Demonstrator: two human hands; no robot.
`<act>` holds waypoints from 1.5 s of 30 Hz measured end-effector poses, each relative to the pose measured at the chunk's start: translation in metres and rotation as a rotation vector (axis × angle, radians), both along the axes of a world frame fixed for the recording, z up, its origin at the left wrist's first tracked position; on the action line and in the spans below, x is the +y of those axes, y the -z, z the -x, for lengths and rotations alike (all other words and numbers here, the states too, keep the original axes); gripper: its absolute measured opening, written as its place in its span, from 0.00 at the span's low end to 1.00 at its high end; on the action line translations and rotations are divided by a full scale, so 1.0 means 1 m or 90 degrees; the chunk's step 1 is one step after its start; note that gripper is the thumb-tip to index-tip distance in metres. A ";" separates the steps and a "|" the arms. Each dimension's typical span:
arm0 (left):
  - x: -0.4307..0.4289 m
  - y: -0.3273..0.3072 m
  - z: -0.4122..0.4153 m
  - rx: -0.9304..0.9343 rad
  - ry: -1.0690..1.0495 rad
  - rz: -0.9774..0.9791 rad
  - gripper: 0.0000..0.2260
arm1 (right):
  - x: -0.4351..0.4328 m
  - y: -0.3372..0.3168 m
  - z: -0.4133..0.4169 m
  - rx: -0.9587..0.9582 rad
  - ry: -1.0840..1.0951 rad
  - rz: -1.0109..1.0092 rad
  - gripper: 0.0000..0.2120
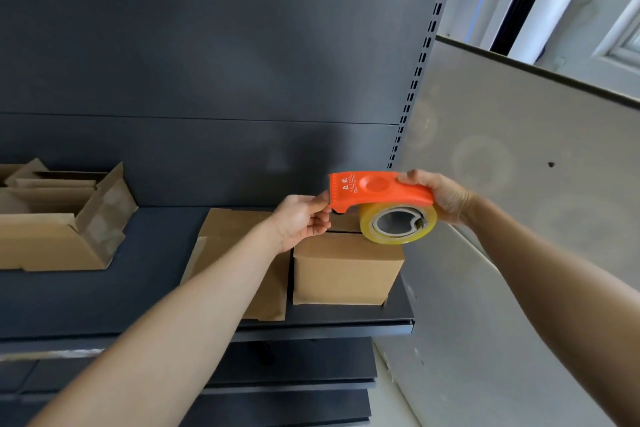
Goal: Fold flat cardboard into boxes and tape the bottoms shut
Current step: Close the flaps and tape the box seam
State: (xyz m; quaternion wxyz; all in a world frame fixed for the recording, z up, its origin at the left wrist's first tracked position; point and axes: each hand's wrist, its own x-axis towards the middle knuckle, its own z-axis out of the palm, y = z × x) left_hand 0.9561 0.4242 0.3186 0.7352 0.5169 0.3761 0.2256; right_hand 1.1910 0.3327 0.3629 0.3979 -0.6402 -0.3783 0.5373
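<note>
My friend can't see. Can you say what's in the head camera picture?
The right hand grips an orange tape dispenser over a folded cardboard box on a dark shelf, while the left hand pinches its front end.

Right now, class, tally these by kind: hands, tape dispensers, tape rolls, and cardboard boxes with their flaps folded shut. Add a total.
Hands: 2, the left hand and the right hand
Tape dispensers: 1, the orange tape dispenser
Tape rolls: 1, the yellowish tape roll
Boxes folded shut: 1, the shut box
Total: 5
</note>
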 end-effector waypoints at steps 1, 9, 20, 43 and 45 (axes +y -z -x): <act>0.000 0.003 -0.001 -0.010 -0.012 0.007 0.10 | 0.001 0.000 0.000 -0.007 -0.003 0.001 0.43; -0.002 0.008 -0.001 -0.044 -0.107 0.032 0.08 | 0.006 -0.010 0.008 -0.101 -0.052 -0.027 0.47; 0.005 0.018 0.005 -0.104 -0.356 0.091 0.15 | -0.001 -0.020 0.002 -0.222 -0.134 -0.014 0.49; 0.012 0.064 0.047 0.082 -0.145 0.193 0.15 | 0.018 -0.029 0.041 -0.344 -0.171 0.025 0.49; 0.012 0.066 0.042 0.100 -0.141 0.193 0.16 | 0.019 -0.028 0.041 -0.342 -0.167 0.027 0.49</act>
